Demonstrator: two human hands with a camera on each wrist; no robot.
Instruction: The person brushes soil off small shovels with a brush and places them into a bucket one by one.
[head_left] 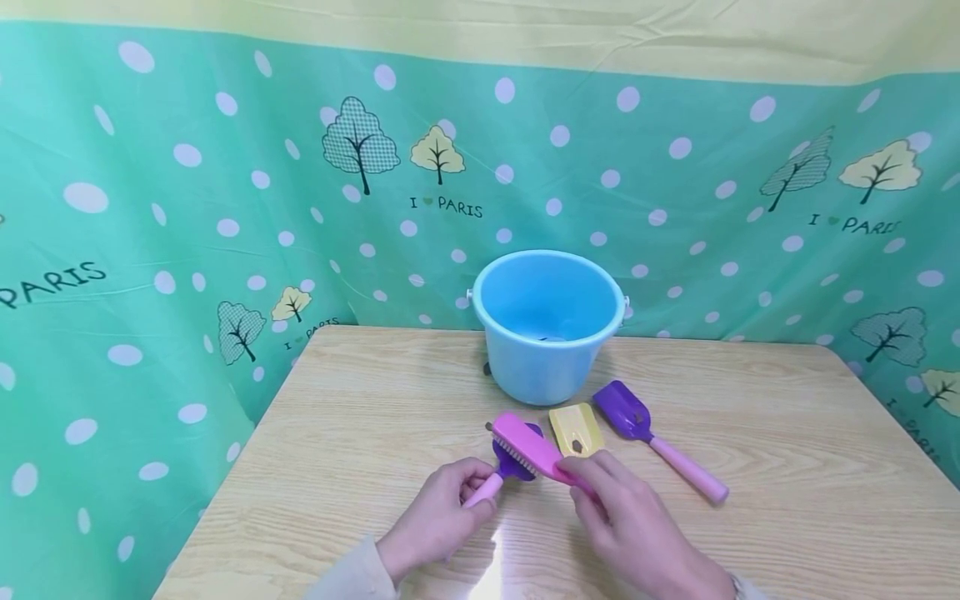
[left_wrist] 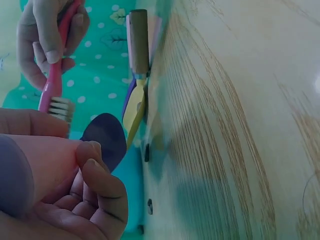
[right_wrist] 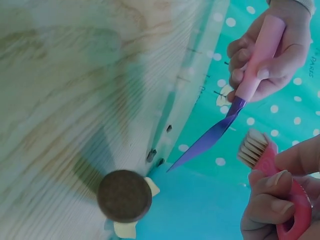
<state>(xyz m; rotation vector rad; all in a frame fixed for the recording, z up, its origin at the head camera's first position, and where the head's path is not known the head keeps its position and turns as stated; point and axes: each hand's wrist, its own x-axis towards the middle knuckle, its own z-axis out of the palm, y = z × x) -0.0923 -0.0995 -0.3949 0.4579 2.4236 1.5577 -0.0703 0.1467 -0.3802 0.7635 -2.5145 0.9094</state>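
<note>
My left hand (head_left: 437,515) grips the pink handle (head_left: 483,490) of a small toy shovel with a purple blade (right_wrist: 210,136), raised off the table. Between the fingers and thumb of my right hand (head_left: 633,521) is a pink brush (head_left: 531,446) with pale bristles (left_wrist: 61,108). The bristles face the purple blade; in the head view the brush overlaps it, while the right wrist view shows a gap between them. Just beyond lies a yellow toy shovel (head_left: 576,427) with a brown handle (left_wrist: 139,42), partly hidden by my right hand in the head view.
A light blue bucket (head_left: 543,362) stands at the table's back, with something dark low inside. To its front right lies another purple shovel (head_left: 626,412) with a pink handle. Several small dark pieces lie on the wooden table (head_left: 360,417). A green dotted curtain (head_left: 420,275) hangs behind.
</note>
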